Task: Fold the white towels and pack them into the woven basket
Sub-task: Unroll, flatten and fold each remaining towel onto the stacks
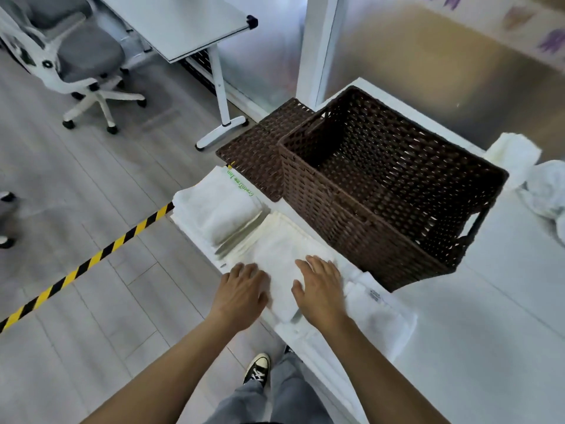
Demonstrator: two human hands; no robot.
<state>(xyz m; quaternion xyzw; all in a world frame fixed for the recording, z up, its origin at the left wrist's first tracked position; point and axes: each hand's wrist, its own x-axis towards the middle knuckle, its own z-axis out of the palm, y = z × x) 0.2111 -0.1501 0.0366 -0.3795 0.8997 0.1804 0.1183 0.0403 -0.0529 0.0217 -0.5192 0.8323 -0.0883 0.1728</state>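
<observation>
A dark brown woven basket (pixel 360 228) stands on the white table (pixel 489 316), and I see nothing inside it. Its flat woven lid (pixel 256 148) lies beside it to the left. A folded white towel (pixel 281 270) lies on the table's near left edge. My left hand (pixel 241 290) and my right hand (pixel 321 289) both rest flat on it, fingers straight. A stack of folded white towels (pixel 220 212) sits just beyond, with green lettering on one. Another white towel with a label (pixel 376 313) lies to the right of my right hand.
Crumpled white towels (pixel 519 157) and a white bundle (pixel 547 191) lie at the table's right side. A grey office chair (pixel 82 59) and a white desk (pixel 183 22) stand on the floor to the left. Yellow-black tape (pixel 91 261) crosses the floor.
</observation>
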